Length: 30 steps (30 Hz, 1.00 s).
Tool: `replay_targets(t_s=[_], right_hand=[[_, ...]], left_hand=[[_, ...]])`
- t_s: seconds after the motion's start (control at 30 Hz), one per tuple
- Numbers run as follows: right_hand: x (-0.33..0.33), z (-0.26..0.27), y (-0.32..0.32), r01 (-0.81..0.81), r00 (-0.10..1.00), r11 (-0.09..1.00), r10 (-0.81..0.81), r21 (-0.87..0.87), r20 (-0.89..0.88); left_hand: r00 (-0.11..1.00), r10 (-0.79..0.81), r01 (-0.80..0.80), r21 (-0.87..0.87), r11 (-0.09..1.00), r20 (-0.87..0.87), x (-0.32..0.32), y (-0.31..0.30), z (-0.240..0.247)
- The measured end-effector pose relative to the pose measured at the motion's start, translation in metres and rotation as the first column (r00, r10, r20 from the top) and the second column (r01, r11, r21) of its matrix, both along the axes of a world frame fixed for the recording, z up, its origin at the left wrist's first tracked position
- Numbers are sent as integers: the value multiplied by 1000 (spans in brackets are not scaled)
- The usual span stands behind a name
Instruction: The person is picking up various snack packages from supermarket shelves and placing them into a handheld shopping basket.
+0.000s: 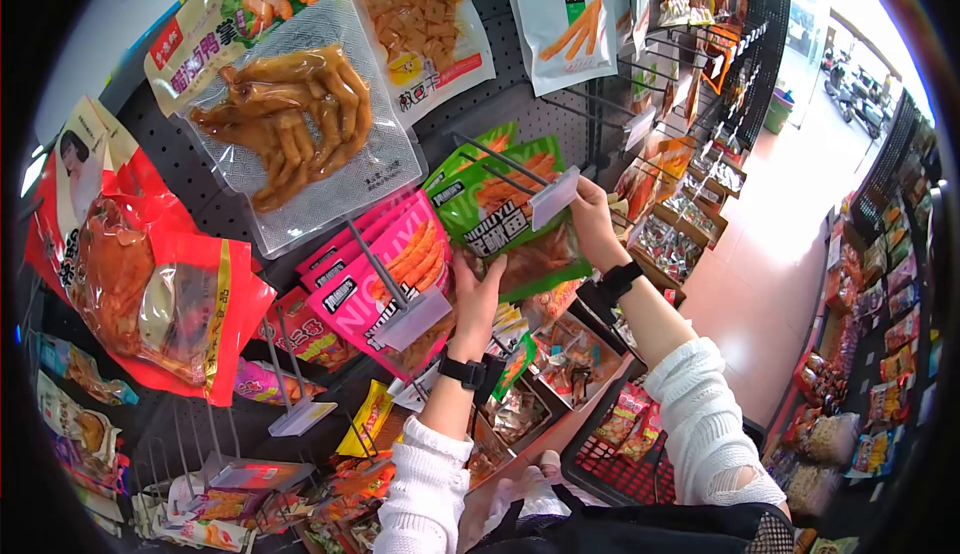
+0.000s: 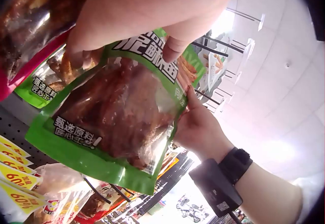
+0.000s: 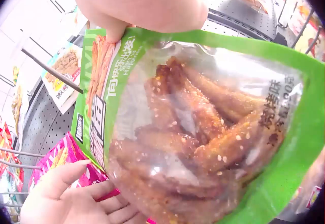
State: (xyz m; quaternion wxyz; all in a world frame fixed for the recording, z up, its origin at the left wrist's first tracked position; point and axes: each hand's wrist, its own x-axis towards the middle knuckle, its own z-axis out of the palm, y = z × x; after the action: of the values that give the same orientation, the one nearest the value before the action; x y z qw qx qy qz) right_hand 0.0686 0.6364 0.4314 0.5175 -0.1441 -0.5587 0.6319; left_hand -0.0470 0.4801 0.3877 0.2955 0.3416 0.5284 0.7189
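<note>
A green snack packet [image 1: 510,224] with browned, sesame-flecked pieces behind a clear window hangs among the peg hooks of a shop wall. My left hand [image 1: 478,289] holds its lower left side, with the thumb [image 2: 175,46] pressed on the printed front. My right hand [image 1: 592,219] pinches its upper right edge. In the left wrist view the packet [image 2: 117,117] fills the middle, and the right hand [image 2: 203,130] grips its far edge. The right wrist view has the packet [image 3: 203,127] under the right hand [image 3: 142,6], and the left hand [image 3: 71,198] low at the left.
Pink packets [image 1: 385,274] hang just left of the green one, and a clear bag of chicken feet [image 1: 290,124] hangs above. Metal hooks with a price tag [image 1: 553,197] stick out towards me. A black basket [image 1: 620,454] hangs on my right arm. The aisle floor [image 1: 790,224] runs off to the right.
</note>
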Motion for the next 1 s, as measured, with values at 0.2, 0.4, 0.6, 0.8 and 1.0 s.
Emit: replay_targets(t_s=[0.2,0.4,0.6,0.8,1.0], right_hand=[[42,28,-19,-26,999,996,29,-82,37],[71,34,-19,9,992,994,5,-112,129],[104,56,-44,55,987,973,-19,-223,161],[129,17,-63,149,971,942,-82,-302,225],[170,-51,-89,226,970,916,-183,-331,158]], left_hand=[[996,17,-26,116,993,84,28,-19,-5],[995,-58,48,110,993,84,45,-29,3],[977,-205,197,119,973,58,58,-38,17],[916,-364,328,210,921,167,58,-36,5],[940,-338,340,184,922,-44,37,5,-9]])
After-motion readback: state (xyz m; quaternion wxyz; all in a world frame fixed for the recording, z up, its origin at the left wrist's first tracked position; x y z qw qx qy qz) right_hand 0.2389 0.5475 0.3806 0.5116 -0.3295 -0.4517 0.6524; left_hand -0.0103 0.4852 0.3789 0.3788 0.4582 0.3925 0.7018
